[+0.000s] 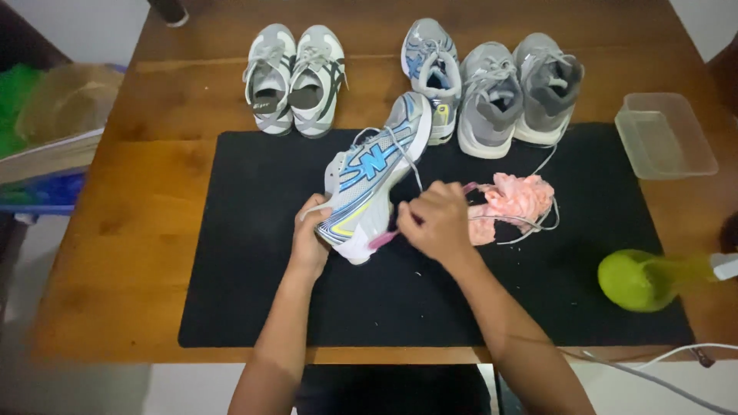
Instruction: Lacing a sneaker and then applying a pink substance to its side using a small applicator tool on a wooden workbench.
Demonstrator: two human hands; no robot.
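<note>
Silver-and-blue sneaker (pixel 374 173) held tilted above black mat (pixel 254 253), toe pointing away, heel nearest person. Left hand (pixel 309 240) closed around heel end from below. Right hand (pixel 435 221) closed, pinching small pink brush (pixel 382 239) against sole edge near heel. Loose laces (pixel 523 223) and pink cloth (pixel 513 201) lie on mat just right of hand. 5 more sneakers along mat's far edge: grey-white pair (pixel 296 78), matching blue one (pixel 430 73), grey pair (pixel 519 92). Clear plastic tub (pixel 665 134) far right; green bottle (pixel 638 280) lying near right edge of wooden table (pixel 131 230).
</note>
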